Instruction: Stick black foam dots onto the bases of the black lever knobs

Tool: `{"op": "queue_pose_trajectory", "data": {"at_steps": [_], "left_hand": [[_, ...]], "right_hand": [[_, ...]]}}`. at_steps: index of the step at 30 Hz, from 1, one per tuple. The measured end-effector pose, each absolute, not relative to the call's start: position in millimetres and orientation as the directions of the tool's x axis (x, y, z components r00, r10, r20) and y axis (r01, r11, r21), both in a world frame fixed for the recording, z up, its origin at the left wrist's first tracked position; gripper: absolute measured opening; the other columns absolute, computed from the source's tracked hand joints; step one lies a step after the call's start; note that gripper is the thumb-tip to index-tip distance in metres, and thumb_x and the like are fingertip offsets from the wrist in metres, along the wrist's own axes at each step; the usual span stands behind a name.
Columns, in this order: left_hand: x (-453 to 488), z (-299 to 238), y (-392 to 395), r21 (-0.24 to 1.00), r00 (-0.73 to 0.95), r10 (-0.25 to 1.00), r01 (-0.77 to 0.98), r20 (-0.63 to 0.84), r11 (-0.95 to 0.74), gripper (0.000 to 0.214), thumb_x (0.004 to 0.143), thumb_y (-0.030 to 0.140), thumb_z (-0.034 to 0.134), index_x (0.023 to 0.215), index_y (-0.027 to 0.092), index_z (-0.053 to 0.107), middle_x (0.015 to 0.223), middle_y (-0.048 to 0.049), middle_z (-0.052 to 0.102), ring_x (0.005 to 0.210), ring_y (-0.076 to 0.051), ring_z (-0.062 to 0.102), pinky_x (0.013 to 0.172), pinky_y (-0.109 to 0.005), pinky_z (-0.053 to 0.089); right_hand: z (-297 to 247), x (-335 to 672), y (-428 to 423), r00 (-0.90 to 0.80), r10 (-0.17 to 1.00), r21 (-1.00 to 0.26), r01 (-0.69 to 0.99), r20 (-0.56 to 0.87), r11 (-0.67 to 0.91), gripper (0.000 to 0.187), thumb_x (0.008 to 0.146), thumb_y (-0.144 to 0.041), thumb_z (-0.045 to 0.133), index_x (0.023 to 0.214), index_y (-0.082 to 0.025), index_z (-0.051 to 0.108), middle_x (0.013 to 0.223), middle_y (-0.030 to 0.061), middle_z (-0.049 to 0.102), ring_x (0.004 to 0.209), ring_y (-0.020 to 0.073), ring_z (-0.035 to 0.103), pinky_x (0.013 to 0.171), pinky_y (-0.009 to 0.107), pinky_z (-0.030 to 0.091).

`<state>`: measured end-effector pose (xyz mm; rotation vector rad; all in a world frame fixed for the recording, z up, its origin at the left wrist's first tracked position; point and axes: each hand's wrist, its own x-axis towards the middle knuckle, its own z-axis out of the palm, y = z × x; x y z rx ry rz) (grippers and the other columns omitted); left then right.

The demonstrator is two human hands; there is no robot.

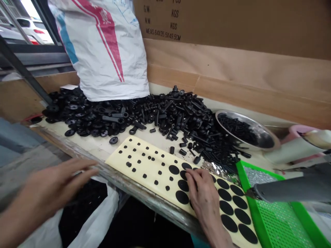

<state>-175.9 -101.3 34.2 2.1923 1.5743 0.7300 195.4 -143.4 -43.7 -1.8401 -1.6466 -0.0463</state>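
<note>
A pale yellow backing sheet [144,162] lies on the table's front edge, carrying several small and large round black pads [225,195]. My right hand [203,196] rests on the sheet among the large pads, fingertips curled and pinched at one pad. My left hand [51,187] hovers to the left, off the table edge, fingers stretched out and pointing right, holding nothing. It is slightly blurred.
A big heap of black plastic parts [165,117] covers the table behind the sheet. A steel bowl [248,132] of black parts sits at right, a green perforated tray [279,217] with a grey tool [289,189] in front. A white woven sack [106,48] and cardboard stand behind. A white bag [85,220] hangs below.
</note>
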Motion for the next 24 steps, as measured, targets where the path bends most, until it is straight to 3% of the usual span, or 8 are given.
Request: {"op": "queue_pose_trajectory", "data": {"at_steps": [2, 4, 7, 13, 21, 24], "left_hand": [[-110, 23, -95, 0.468, 0.449, 0.838, 0.695, 0.311, -0.546, 0.022, 0.092, 0.034, 0.052, 0.107, 0.028, 0.067, 0.104, 0.0026, 0.065, 0.094, -0.019, 0.057, 0.086, -0.03, 0.043], [-45, 9, -88, 0.41, 0.65, 0.718, 0.601, 0.249, -0.686, 0.024, 0.095, 0.026, 0.047, 0.11, 0.024, 0.065, 0.113, -0.0053, 0.06, 0.104, -0.022, 0.052, 0.09, -0.035, 0.041], [9, -9, -79, 0.315, 0.769, 0.619, 0.555, 0.159, -0.77, 0.021, 0.093, 0.025, 0.051, 0.111, 0.024, 0.062, 0.107, -0.0072, 0.057, 0.099, -0.024, 0.049, 0.087, -0.039, 0.04], [7, -19, -80, 0.251, 0.765, 0.628, 0.586, 0.144, -0.77, 0.023, 0.093, 0.025, 0.05, 0.116, 0.023, 0.056, 0.104, -0.006, 0.056, 0.095, -0.024, 0.046, 0.084, -0.041, 0.035], [7, -18, -81, 0.316, 0.749, 0.634, 0.565, 0.191, -0.762, 0.013, 0.094, 0.026, 0.049, 0.097, 0.018, 0.059, 0.096, -0.0054, 0.061, 0.092, -0.023, 0.047, 0.085, -0.038, 0.034], [3, -16, -79, 0.364, 0.726, 0.655, 0.564, 0.209, -0.742, 0.014, 0.094, 0.021, 0.047, 0.102, 0.019, 0.058, 0.095, -0.0047, 0.062, 0.091, -0.022, 0.048, 0.086, -0.038, 0.033]], "right_hand": [[-46, 184, -138, 0.18, 0.886, -0.428, 0.904, 0.428, 0.023, 0.035, 0.095, -0.04, 0.043, 0.097, -0.018, 0.07, 0.089, 0.0107, 0.058, 0.083, 0.0245, 0.053, 0.074, 0.039, 0.045], [-49, 175, -135, 0.178, 0.889, -0.426, 0.905, 0.421, 0.02, 0.034, 0.094, -0.038, 0.045, 0.095, -0.018, 0.071, 0.088, 0.0113, 0.058, 0.082, 0.0258, 0.051, 0.075, 0.041, 0.043], [-52, 171, -134, 0.185, 0.897, -0.456, 0.889, 0.401, 0.02, 0.031, 0.093, -0.035, 0.046, 0.097, -0.017, 0.071, 0.089, 0.0114, 0.059, 0.083, 0.0261, 0.051, 0.078, 0.043, 0.042], [-51, 181, -124, 0.206, 0.936, -0.611, 0.791, 0.286, 0.013, 0.016, 0.087, -0.03, 0.054, 0.084, -0.022, 0.067, 0.087, 0.0044, 0.059, 0.083, 0.0211, 0.056, 0.077, 0.036, 0.043], [-40, 183, -127, 0.131, 0.977, -0.689, 0.724, 0.17, 0.023, 0.009, 0.078, -0.03, 0.059, 0.074, -0.026, 0.067, 0.091, 0.0013, 0.061, 0.086, 0.0217, 0.055, 0.08, 0.037, 0.037], [-37, 184, -129, 0.119, 0.982, -0.705, 0.709, 0.148, 0.021, 0.009, 0.078, -0.028, 0.059, 0.074, -0.027, 0.068, 0.093, 0.0009, 0.061, 0.088, 0.0218, 0.054, 0.082, 0.038, 0.036]]}}
